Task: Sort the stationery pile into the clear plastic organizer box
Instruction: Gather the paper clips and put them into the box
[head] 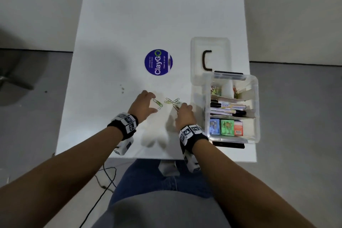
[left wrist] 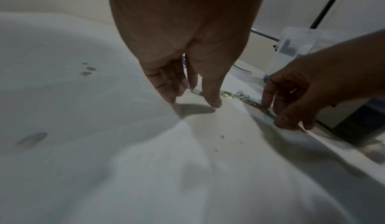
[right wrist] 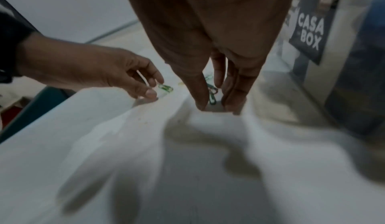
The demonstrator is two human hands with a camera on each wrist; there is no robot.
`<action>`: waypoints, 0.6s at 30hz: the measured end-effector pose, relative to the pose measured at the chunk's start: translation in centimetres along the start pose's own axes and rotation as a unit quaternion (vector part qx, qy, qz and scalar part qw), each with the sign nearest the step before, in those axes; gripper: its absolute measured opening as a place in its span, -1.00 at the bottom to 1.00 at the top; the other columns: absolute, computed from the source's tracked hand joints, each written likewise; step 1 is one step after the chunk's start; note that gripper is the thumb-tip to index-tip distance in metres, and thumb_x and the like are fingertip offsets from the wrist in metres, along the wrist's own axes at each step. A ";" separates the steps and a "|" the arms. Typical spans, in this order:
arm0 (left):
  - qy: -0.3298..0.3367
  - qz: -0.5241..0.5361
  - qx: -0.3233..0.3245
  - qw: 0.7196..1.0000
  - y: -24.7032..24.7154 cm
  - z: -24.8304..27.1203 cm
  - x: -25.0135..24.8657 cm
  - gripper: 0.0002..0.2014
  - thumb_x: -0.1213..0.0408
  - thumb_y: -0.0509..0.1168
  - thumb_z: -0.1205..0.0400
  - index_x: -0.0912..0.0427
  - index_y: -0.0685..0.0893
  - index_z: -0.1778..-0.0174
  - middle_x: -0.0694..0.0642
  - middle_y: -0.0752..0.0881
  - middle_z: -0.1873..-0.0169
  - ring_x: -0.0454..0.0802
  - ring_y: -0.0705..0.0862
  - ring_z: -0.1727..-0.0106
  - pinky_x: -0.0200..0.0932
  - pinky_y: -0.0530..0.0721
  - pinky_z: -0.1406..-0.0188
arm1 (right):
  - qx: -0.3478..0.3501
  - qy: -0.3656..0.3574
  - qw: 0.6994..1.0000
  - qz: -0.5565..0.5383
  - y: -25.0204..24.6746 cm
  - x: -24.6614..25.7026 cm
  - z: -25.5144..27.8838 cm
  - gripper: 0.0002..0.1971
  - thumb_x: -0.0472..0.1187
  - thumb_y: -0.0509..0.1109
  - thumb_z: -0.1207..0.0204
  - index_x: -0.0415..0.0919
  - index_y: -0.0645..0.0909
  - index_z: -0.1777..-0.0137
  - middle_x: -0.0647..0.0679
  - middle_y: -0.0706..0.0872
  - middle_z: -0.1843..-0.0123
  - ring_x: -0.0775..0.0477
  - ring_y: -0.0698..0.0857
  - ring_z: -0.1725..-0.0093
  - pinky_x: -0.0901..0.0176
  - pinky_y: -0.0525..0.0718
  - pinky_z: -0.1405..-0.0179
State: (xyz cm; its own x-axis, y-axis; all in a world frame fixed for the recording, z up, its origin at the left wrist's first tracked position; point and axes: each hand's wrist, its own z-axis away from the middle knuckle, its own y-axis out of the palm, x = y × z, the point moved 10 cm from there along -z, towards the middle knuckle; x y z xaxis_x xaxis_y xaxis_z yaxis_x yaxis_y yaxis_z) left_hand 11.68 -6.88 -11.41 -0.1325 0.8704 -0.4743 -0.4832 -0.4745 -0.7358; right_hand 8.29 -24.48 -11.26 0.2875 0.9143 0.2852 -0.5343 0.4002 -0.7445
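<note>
On the white table [head: 111, 42], the left hand [head: 142, 104] hovers with its grip spread, fingers just beside a green paper clip [head: 157, 103]. More paper clips [head: 172, 101] lie in the middle. The right hand [head: 185, 114] has its grip pinching a clip [left wrist: 260, 107]. Farthest right stands the clear organizer box [head: 255, 98], lid [head: 211, 42] off behind it.

Round sticker [head: 158, 62]: "ClayGO". Box label [right wrist: 310, 34]: "CASA BOX".

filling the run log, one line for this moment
stage: gathering paper clips | left hand: reaching | right hand: pinching clips | organizer box: open
</note>
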 end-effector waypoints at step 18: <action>0.186 -0.138 0.023 0.973 1.8 -2.3 -6.4 -0.45 0.21 0.52 -0.46 0.18 0.53 -0.34 0.17 0.53 -0.26 0.17 0.51 -0.27 0.06 0.57 -0.21 | -0.048 -0.100 0.994 0.020 -1.7 2.8 -2.6 -0.41 -0.12 0.47 -0.41 -0.29 0.41 -0.40 -0.27 0.45 -0.33 -0.32 0.48 -0.30 -0.11 0.59 -0.16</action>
State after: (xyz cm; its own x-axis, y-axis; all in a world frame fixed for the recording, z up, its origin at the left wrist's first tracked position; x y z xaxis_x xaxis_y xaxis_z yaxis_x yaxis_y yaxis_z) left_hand 13.67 -13.61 -10.80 0.3255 0.8519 -0.4102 -0.4948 -0.2162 -0.8417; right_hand 12.06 -22.77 -10.73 0.0978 0.9273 0.3613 -0.4619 0.3638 -0.8089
